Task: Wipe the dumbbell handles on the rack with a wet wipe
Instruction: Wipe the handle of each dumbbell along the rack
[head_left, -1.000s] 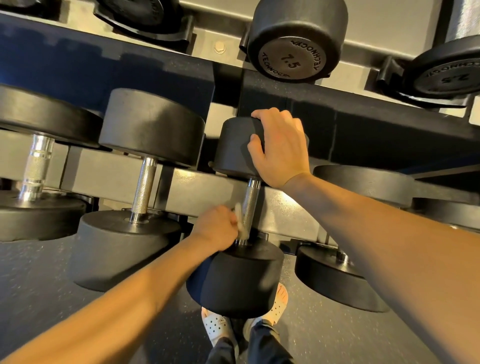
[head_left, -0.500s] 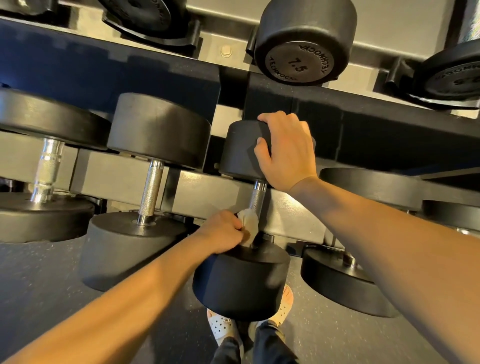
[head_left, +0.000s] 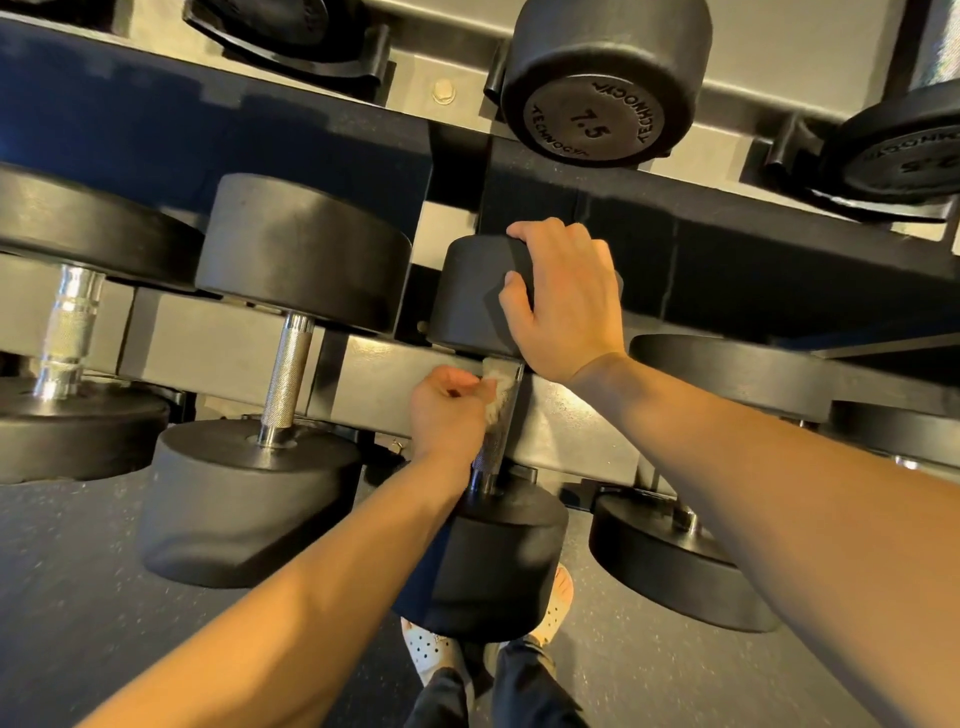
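Wet wipe (head_left: 494, 387), pinched in the left grip (head_left: 448, 410), has been drawn up the handle (head_left: 491, 448), judged nearly wiped; dumbbell head (head_left: 475, 291) is clasped by right grip (head_left: 567, 304).

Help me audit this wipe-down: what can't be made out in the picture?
Head view:
- Handle, upper part: covered by the wipe and left hand.
- Held dumbbell, weight mark: end faces not in view; right hand covers its far head.
- Top-right dumbbell, number: cut by the right edge.
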